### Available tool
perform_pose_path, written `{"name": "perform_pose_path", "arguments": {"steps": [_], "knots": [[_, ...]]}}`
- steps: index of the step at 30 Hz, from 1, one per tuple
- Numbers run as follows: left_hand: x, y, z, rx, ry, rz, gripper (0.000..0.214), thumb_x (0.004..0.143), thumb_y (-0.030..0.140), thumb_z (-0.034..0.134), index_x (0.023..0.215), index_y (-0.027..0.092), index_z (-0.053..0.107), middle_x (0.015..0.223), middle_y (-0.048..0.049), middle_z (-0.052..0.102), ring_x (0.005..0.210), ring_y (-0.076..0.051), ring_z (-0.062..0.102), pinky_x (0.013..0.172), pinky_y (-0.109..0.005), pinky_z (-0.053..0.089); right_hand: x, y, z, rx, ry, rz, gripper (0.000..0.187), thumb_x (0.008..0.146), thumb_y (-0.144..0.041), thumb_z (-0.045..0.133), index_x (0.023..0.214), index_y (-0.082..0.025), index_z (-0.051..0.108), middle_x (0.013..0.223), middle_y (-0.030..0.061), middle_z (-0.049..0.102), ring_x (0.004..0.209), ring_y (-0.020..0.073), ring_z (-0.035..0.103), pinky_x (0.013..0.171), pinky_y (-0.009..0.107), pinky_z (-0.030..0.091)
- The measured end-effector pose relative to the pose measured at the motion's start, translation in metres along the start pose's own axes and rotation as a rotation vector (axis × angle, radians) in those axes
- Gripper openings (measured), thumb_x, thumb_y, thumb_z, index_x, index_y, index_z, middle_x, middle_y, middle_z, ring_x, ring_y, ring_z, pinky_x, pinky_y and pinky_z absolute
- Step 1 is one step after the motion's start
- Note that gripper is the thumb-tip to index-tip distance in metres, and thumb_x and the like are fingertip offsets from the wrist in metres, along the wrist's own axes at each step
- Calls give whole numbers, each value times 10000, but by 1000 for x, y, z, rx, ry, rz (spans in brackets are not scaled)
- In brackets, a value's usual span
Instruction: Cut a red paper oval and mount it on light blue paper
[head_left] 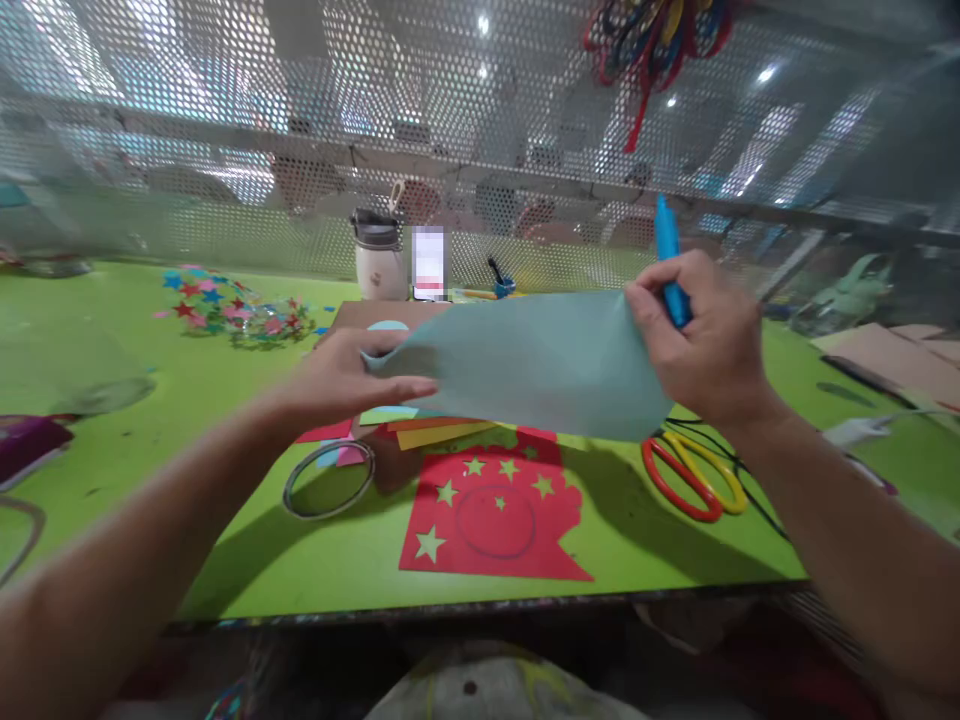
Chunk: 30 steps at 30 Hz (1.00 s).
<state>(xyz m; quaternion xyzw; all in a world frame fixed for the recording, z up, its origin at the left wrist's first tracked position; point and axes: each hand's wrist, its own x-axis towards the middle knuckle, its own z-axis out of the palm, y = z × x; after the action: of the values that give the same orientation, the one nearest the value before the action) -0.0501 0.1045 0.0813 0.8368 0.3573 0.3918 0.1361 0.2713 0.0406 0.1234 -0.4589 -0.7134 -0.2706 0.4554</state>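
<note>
A pale blue-green sheet of paper (532,365) is held raised and slightly bent above the table. My left hand (356,370) grips its left end between thumb and fingers. At the sheet's upper right corner, my right hand (701,335) pinches the edge and also holds a blue pen (667,250) pointing upward. Below the sheet lies red paper (427,510) with star-shaped cutouts and a drawn circle. A metal ring (289,490) rests left of it. Scissors with red and yellow handles (694,480) lie to the right, their blades hidden under the paper.
Loose coloured stars (225,305) are heaped at the back left. A white tumbler (379,262) and a lit phone (429,262) stand at the back, before a perforated metal screen (300,130). Cardboard pieces (892,360) and a white cable (855,430) lie at right.
</note>
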Motion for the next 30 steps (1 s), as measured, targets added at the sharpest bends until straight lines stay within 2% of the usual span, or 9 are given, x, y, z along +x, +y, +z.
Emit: {"name": "perform_pose_path", "arguments": {"steps": [6, 9, 11, 15, 18, 22, 26, 28, 30], "knots": [[8, 18, -8, 32, 449, 157, 78, 786, 205, 721, 835, 157, 757, 799, -20, 751, 683, -122, 646, 649, -246, 503, 12, -34, -27, -162, 189, -171, 65, 910, -176, 566, 902, -200, 626, 815, 45, 673, 738, 186, 663, 699, 319, 518], [7, 25, -18, 142, 608, 356, 223, 733, 113, 751, 930, 216, 764, 903, -15, 758, 775, -146, 675, 724, -288, 509, 4, -42, -34, -128, 214, -184, 76, 864, -150, 567, 848, -186, 633, 811, 98, 692, 812, 249, 688, 729, 371, 544], [1, 21, -22, 200, 625, 416, 334, 717, 101, 763, 1003, 271, 750, 995, -10, 754, 859, -174, 680, 785, -331, 507, -10, -41, -29, -4, 140, -262, 81, 835, -132, 583, 842, -207, 615, 799, 89, 682, 772, 246, 671, 683, 382, 542], [-21, -11, -19, 233, 407, 333, 267, 800, 173, 712, 1033, 304, 717, 1139, -2, 713, 983, -191, 647, 899, -386, 489, -60, -31, 3, 170, -53, -446, 188, 831, -87, 610, 955, -227, 607, 812, 68, 651, 742, 224, 594, 624, 366, 493], [-36, -45, -15, 360, -103, 122, 203, 890, 241, 579, 1066, 228, 680, 1328, -66, 594, 1162, -220, 552, 1006, -408, 434, -96, -24, 28, 192, -270, -414, 192, 881, -80, 533, 961, -228, 625, 766, 69, 620, 720, 219, 542, 615, 356, 446], [-49, -69, -14, 444, -332, 56, 347, 798, 205, 643, 1143, 169, 656, 1347, -161, 560, 1184, -297, 544, 997, -478, 431, -120, -20, 46, 170, -393, -370, 223, 919, -88, 453, 898, -195, 647, 715, 54, 530, 672, 211, 457, 599, 347, 380], [-57, -41, -8, 531, -450, 68, 606, 746, 135, 607, 1341, 217, 521, 1465, -156, 455, 1340, -365, 396, 1051, -569, 356, -123, -24, 50, 158, -406, -338, 231, 928, -93, 445, 859, -175, 649, 692, 38, 456, 650, 203, 400, 590, 338, 335], [-58, -13, 0, 517, -520, 113, 637, 772, 128, 544, 1395, 230, 457, 1533, -128, 373, 1406, -335, 312, 1094, -533, 333, -122, -27, 50, 164, -412, -313, 225, 930, -99, 452, 843, -171, 646, 687, 33, 438, 642, 200, 389, 587, 336, 323], [-56, 12, 11, 487, -552, 160, 589, 795, 146, 520, 1380, 204, 471, 1503, -135, 420, 1397, -312, 336, 1100, -498, 345, -120, -30, 49, 179, -416, -285, 217, 935, -108, 452, 844, -171, 639, 696, 33, 440, 641, 198, 393, 588, 332, 326]]}}
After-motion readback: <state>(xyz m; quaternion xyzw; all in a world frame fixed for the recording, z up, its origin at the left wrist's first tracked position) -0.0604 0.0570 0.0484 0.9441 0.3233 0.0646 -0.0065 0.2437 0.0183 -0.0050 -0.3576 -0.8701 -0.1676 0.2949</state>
